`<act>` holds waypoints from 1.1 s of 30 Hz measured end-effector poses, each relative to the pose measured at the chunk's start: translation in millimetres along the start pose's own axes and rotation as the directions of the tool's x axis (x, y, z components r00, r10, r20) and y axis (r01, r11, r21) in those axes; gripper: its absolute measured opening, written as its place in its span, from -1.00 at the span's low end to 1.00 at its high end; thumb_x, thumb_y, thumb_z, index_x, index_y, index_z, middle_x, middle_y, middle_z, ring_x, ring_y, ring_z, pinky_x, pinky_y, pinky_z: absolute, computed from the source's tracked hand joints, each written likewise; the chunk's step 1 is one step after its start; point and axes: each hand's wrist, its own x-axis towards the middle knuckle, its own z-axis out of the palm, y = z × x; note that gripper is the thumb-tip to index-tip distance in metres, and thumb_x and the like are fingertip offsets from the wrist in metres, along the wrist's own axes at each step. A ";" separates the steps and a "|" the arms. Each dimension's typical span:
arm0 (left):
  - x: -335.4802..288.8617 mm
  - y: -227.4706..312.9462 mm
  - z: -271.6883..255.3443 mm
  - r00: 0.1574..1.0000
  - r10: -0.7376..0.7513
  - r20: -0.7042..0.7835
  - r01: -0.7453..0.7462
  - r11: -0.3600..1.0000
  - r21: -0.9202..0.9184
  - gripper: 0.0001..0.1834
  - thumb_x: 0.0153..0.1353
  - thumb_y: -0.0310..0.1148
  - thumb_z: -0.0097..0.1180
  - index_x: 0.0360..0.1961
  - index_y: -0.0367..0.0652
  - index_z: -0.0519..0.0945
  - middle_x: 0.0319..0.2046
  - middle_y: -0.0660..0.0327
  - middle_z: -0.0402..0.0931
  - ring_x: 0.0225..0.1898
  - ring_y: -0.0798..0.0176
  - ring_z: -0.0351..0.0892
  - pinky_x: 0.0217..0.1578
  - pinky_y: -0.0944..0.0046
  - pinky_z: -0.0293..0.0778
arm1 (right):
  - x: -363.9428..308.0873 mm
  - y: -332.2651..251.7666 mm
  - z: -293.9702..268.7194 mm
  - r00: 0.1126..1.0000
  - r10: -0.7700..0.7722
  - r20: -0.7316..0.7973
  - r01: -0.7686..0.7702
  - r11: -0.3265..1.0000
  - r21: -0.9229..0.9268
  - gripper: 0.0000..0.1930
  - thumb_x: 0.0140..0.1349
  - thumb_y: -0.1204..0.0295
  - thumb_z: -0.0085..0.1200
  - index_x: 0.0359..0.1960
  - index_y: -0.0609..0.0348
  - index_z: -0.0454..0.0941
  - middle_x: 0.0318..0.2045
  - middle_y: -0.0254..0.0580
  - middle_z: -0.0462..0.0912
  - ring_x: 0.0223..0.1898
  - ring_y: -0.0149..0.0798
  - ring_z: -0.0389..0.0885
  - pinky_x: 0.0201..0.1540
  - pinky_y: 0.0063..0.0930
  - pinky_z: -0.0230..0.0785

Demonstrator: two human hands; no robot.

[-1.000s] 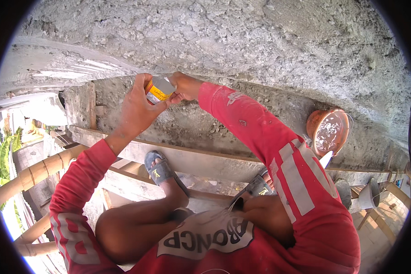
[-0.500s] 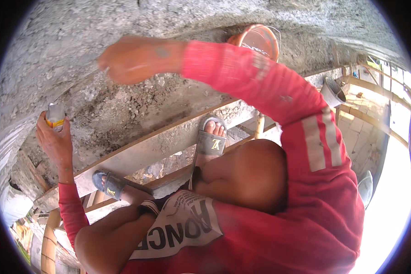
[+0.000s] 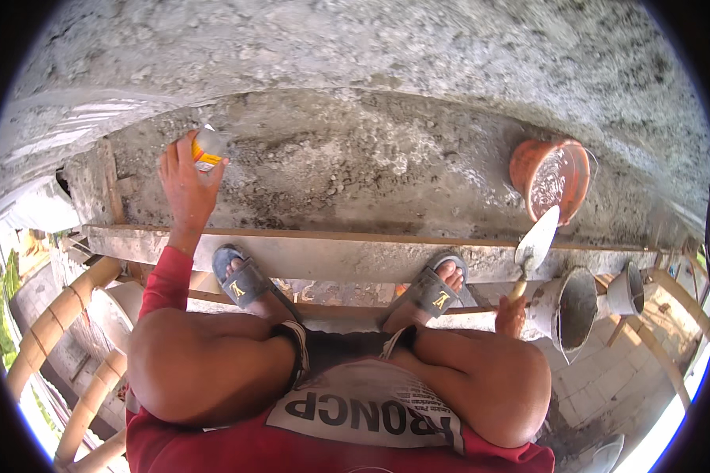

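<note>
My left hand (image 3: pixel 185 185) is wrapped round a small pale container (image 3: pixel 208 151) with a yellow and red label, held over the rough cement ledge (image 3: pixel 292 169) at the left. By its wooden handle, my right hand (image 3: pixel 511 317) grips a trowel (image 3: pixel 538 239) just outside my right knee. Its pale metal blade points away from me and its tip overlaps the near rim of an orange bucket (image 3: pixel 521 169) in the view. Whether tip and rim touch I cannot tell. Watery grey liquid shows inside the bucket.
Both my sandalled feet stand by a wooden board (image 3: pixel 331 254) along the ledge's near edge. A rough cement wall (image 3: pixel 418 55) rises beyond. Two mortar-stained buckets, a larger one (image 3: pixel 552 311) and a smaller one (image 3: pixel 622 292), are at the right. Bamboo poles (image 3: pixel 63 319) stand at the left.
My right hand has swung from above the ledge at the left, near my left hand, back to my right knee; the trowel now shows in it. The view has turned. My left hand keeps the container.
</note>
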 end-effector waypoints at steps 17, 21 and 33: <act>-42.9 -15.6 9.2 0.888 -0.460 -0.017 0.426 0.835 -0.348 -0.22 0.07 -0.27 0.60 0.27 -0.21 0.47 0.05 -0.03 0.53 0.08 -0.17 0.46 0.15 -0.09 0.40 | 204.5 -292.5 160.6 0.658 -0.651 0.378 0.734 0.667 -0.127 -0.46 0.21 0.31 0.32 0.23 0.07 0.46 -0.25 0.24 0.75 -0.14 0.32 0.76 -0.07 0.15 0.59; -45.3 -18.8 13.5 0.887 -0.462 -0.012 0.429 0.832 -0.352 -0.23 0.09 -0.26 0.58 0.27 -0.23 0.46 0.05 -0.02 0.53 0.07 -0.16 0.46 0.15 -0.09 0.40 | 183.1 -339.3 154.1 0.664 -0.657 0.358 0.723 0.686 -0.082 -0.55 0.21 0.33 0.33 0.10 0.09 0.47 -0.26 0.20 0.75 -0.18 0.32 0.76 -0.13 0.13 0.58; -27.0 -27.2 20.7 0.866 -0.499 -0.041 0.439 0.796 -0.416 -0.20 0.11 -0.21 0.60 0.30 -0.26 0.46 0.09 -0.05 0.55 0.15 -0.16 0.51 0.19 -0.07 0.44 | 114.6 -394.5 66.4 0.508 -0.855 0.101 0.760 0.390 -0.520 -0.62 0.34 0.19 0.33 0.01 0.04 0.44 -0.17 -0.10 0.70 -0.15 0.03 0.79 -0.28 -0.04 0.65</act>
